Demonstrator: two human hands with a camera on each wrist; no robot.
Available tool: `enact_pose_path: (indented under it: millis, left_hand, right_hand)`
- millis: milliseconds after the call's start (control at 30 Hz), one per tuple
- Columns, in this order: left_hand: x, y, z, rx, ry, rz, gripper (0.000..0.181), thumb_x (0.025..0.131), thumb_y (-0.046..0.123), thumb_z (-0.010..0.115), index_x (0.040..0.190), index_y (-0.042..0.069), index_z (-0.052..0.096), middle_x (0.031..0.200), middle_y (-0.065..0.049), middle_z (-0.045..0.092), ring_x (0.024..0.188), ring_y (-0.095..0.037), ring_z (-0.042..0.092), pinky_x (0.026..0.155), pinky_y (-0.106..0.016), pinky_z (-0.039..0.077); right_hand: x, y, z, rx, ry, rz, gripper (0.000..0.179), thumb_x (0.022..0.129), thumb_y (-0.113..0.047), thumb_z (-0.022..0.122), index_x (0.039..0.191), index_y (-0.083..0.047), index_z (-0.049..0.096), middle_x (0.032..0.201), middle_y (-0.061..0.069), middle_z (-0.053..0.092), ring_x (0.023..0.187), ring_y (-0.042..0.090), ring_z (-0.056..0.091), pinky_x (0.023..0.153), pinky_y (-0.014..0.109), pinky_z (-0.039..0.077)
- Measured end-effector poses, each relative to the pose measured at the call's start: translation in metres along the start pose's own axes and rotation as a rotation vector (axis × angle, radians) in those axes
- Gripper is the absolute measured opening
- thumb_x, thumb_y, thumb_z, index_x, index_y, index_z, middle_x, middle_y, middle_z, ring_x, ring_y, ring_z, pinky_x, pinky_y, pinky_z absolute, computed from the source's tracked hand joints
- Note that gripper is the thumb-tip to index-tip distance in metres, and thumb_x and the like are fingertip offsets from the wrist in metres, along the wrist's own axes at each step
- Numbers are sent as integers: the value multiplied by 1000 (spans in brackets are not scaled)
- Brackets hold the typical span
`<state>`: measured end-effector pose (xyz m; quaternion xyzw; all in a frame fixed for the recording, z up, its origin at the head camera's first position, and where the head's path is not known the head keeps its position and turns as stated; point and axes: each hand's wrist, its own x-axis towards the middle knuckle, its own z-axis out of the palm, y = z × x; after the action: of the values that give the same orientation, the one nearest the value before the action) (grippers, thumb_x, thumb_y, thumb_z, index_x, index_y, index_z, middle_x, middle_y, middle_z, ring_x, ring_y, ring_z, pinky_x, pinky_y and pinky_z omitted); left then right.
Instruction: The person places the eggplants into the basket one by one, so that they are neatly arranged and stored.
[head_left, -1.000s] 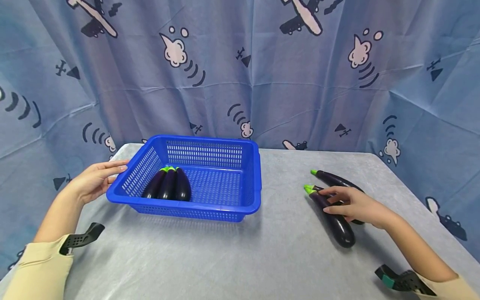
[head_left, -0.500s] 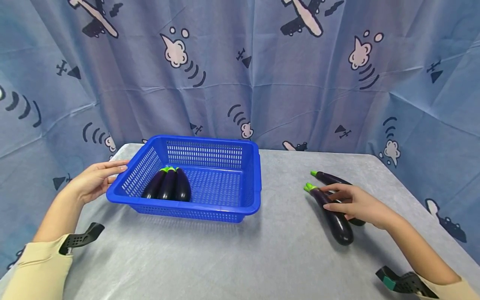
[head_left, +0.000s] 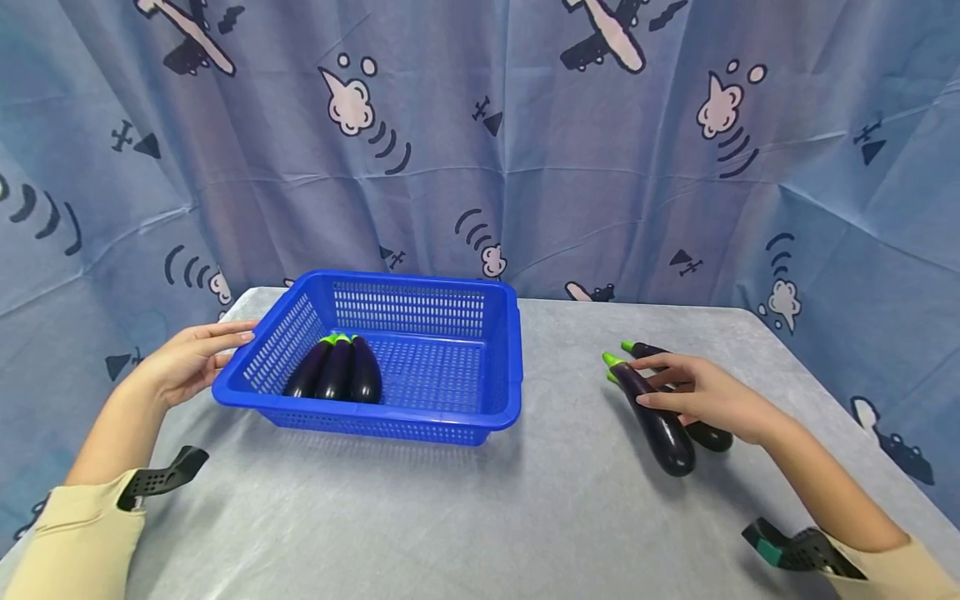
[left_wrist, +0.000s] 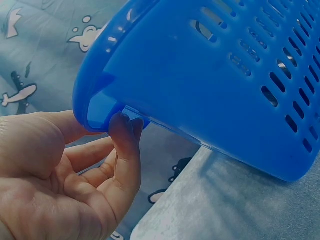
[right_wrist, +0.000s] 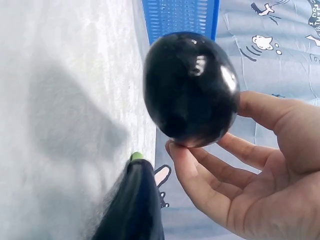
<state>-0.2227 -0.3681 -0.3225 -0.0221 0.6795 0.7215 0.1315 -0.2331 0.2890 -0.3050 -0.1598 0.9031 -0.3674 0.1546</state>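
My left hand (head_left: 187, 362) grips the left rim of a blue plastic basket (head_left: 420, 416), its thumb and fingertips at the rim's edge in the left wrist view. Three dark purple eggplants (head_left: 341, 371) with green stems lie side by side in the basket's left part. On the right, my right hand (head_left: 708, 396) pinches an eggplant (head_left: 660, 429) between thumb and fingers. In the right wrist view this eggplant (right_wrist: 190, 90) shows rounded end on, raised over the table. Beneath and behind it lie other eggplants (head_left: 711, 436), partly hidden by the hand and the held one.
A grey-white table (head_left: 450, 525) carries everything. Behind it hangs a blue curtain (head_left: 435, 150) printed with planes and clouds. Black straps (head_left: 806, 550) with camera mounts sit on both wrists. A stretch of table separates the basket from the eggplants on the right.
My right hand has raised the eggplant slightly and shifted it up and left in the head view, uncovering another stem beneath. The left hand and the basket have stayed put.
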Motion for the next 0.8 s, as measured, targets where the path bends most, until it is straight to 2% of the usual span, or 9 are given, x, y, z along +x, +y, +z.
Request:
enact_pose_path:
  millis: [400,600,800]
  left_hand:
    - [1,0,0,21,13,-9,34,112,18,53,102,37,80,100,6,78,83,-13,77,75,-29,66]
    - [2,-1,-2,30,2,-3,35,113,18,52,103,38,80,101,6,77,84,-13,77,75,-29,66]
    - [1,-2,-2,19,-4,1,35,113,18,52,103,37,80,102,6,77,85,-13,77,75,-29,66]
  right_hand:
    - [16,-24,2,1,13,-33,64,103,-29,70,156,-1,46,146,33,57,118,33,68,80,38,63]
    - [25,-37,5,25,14,-35,64,104,-28,69,157,-2,45,147,33,56,118,32,68,82,39,63]
    - [32,-50,6,51,31,-75,63,103,-25,70,156,-2,46,145,32,58,117,32,68,80,37,63]
